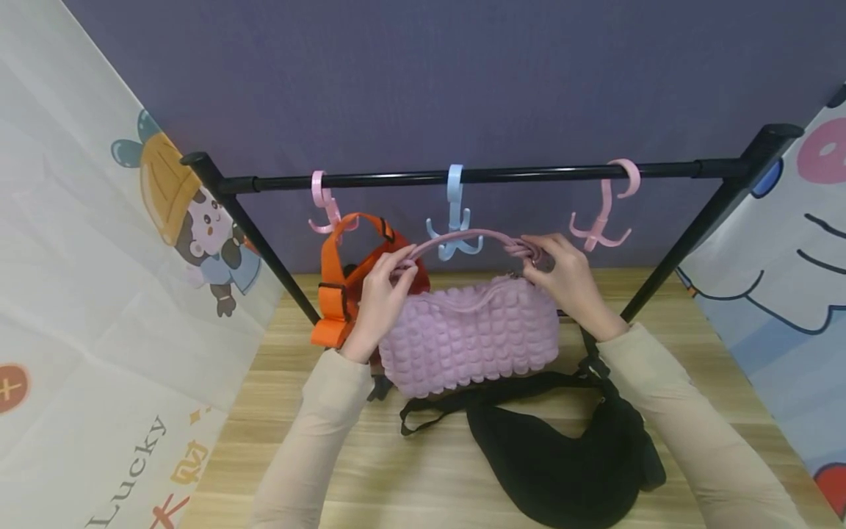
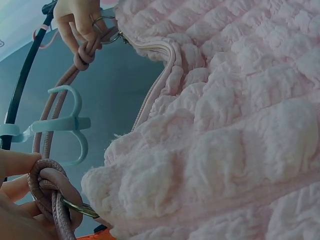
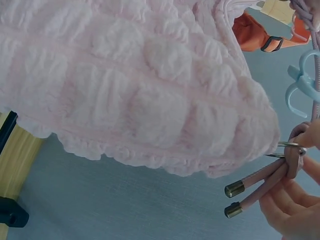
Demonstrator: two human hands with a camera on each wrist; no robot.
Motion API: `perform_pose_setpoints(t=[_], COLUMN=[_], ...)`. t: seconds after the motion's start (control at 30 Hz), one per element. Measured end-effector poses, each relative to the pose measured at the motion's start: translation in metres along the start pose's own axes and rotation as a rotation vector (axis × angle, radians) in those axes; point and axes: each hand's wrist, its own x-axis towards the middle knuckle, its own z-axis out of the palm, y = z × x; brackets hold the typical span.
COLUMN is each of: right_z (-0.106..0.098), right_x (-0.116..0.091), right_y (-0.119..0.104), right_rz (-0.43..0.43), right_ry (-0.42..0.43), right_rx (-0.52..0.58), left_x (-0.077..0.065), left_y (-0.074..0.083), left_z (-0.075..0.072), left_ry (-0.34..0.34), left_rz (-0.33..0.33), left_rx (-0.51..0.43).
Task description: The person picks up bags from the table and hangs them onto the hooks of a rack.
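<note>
A pink puffy quilted handbag [image 1: 472,334] hangs from its cord strap [image 1: 472,234] between my two hands. My left hand [image 1: 385,294] pinches the knotted left end of the strap, beside a metal ring seen in the left wrist view. On the other side my right hand [image 1: 568,275] grips the right knot [image 3: 294,157], with two metal-tipped cord ends [image 3: 235,189] sticking out below. The strap arches in front of a light blue hook [image 1: 454,220] on the black rail [image 1: 396,179], overlapping its lower prongs in the head view.
An orange bag [image 1: 333,294] hangs from the left pink hook [image 1: 320,191]. Another pink hook [image 1: 603,213] is on the rail's right part. A black bag [image 1: 562,455] with straps lies on the wooden tabletop [image 1: 383,470] nearer me. Black posts [image 1: 700,228] support the rail.
</note>
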Motion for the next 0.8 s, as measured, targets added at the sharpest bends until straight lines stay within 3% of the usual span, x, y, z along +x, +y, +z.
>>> perform_pose_setpoints(t=[0.3,0.8], right_z=[0.0017,0.0067], right_x=[-0.0018,-0.0060], right_y=[0.0040,0.0096], right_rz=[0.013,0.008], right_ry=[-0.037,-0.038], right_rx=[-0.013,0.001], left_x=[0.0013,-0.0029], left_y=[-0.0009,-0.0078], left_z=[0.0016,0.0043], left_ry=[-0.036,-0.031], left_rz=[-0.071,-0.058], left_rx=[-0.031,-0.005])
